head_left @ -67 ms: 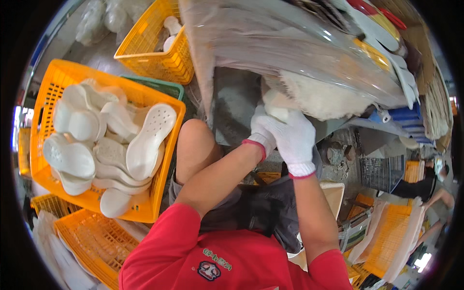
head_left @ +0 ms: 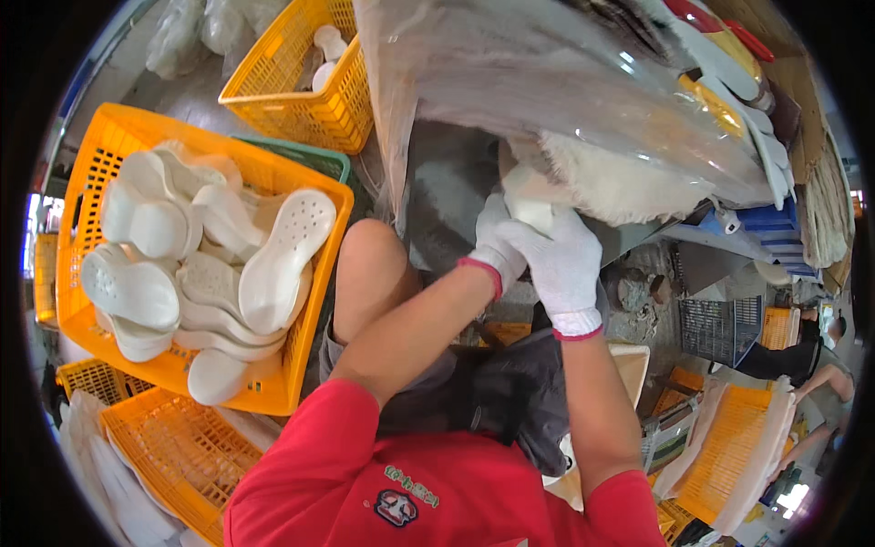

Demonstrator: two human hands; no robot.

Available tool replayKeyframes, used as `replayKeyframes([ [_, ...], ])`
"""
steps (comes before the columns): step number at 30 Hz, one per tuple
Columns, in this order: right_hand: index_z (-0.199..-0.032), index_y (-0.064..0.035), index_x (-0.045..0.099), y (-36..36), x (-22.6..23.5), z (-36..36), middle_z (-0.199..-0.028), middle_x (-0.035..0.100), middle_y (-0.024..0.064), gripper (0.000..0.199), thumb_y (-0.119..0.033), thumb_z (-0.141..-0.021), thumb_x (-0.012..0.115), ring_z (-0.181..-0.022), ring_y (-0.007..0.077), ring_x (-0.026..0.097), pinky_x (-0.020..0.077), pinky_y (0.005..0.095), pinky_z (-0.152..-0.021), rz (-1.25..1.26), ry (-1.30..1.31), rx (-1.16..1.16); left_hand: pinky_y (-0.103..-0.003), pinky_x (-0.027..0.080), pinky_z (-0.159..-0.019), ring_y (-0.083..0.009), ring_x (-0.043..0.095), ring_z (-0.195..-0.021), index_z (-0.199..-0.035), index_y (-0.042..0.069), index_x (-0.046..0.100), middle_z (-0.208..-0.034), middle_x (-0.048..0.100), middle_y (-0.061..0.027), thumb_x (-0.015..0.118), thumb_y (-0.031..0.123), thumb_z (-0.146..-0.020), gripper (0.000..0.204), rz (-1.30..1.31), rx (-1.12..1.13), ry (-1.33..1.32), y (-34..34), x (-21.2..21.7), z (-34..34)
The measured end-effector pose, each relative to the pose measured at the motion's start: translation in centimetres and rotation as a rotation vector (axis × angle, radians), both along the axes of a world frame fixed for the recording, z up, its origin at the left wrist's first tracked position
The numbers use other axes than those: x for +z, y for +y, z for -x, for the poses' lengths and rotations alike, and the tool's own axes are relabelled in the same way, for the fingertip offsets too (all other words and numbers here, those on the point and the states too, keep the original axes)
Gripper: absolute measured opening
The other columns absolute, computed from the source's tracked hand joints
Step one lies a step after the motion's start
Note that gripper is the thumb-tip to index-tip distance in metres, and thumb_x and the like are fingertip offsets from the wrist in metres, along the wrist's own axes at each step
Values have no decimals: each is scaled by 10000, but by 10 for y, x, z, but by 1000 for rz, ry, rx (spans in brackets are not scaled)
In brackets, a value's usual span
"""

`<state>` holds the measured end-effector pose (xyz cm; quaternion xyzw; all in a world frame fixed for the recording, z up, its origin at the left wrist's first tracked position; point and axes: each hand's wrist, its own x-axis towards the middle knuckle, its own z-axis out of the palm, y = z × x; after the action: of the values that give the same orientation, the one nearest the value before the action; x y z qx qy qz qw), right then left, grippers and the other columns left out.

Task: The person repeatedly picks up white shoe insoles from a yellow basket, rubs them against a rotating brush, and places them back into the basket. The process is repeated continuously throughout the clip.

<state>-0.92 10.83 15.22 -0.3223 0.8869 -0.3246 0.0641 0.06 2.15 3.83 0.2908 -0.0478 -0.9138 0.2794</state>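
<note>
Both my hands wear white knitted gloves with pink cuffs. They are close together under the edge of a plastic-draped hood. My left hand (head_left: 498,239) and my right hand (head_left: 558,264) are closed on a white piece (head_left: 530,193), which looks like a shoe sole; its lower part is hidden by the gloves. The piece is up against a shaggy white buffing wheel (head_left: 620,178), though I cannot tell how firmly they touch. At the left, an orange crate (head_left: 82,196) holds several white molded shoe soles (head_left: 285,260), some dotted with small holes.
Clear plastic sheeting (head_left: 547,82) covers the hood above my hands. Another yellow crate (head_left: 305,118) with white pieces stands farther back. An orange basket (head_left: 182,447) is at the lower left. At the right are a dark crate (head_left: 720,328) and another person (head_left: 802,356).
The view has shifted slightly. My hands and the white piece have tilted a little, and more of the piece shows above the gloves.
</note>
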Motion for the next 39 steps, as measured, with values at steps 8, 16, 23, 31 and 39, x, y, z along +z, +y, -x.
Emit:
replayKeyframes([
  [8,-1463,38,649,35,-6,13,-1344,760,99,638,-121,-891,884,-1167,136,683,560,326,-1026,269,-479,285,-384,626,-868,-280,754,-1042,-1307,44,665,-1202,758,-115,443,334,-1164,392,100,-299,124,-3,5,-14],
  [16,-1338,5,678,13,45,4,-1101,745,32,455,-212,-951,782,-982,123,708,578,306,-841,240,-1032,34,-395,577,-986,-264,720,-1099,-1377,132,664,-1278,731,-74,342,685,-1155,678,785,-43,141,2,-10,1],
  [23,-1145,-66,713,19,61,-34,-1002,717,175,364,-274,-859,799,-891,409,713,604,496,-801,-426,181,276,-590,565,-1003,-385,691,-1161,-1345,90,671,-1338,697,-161,435,457,-1159,474,-17,-256,0,-11,9,11],
  [31,-1426,28,669,121,23,-56,-1287,771,142,537,-197,-953,784,-1126,312,775,614,411,-1008,-3,-604,89,-430,579,-1062,-315,718,-1179,-1476,113,637,-1311,749,-135,442,566,-1167,582,80,-343,-277,2,11,-34],
  [39,-1515,12,588,158,-45,-36,-1369,717,131,523,-221,-1055,671,-1278,271,699,573,426,-1115,812,-1244,-190,-417,565,-1090,-264,695,-1228,-1455,43,633,-1326,740,-156,543,419,-1160,488,917,-245,-180,3,18,-18],
])
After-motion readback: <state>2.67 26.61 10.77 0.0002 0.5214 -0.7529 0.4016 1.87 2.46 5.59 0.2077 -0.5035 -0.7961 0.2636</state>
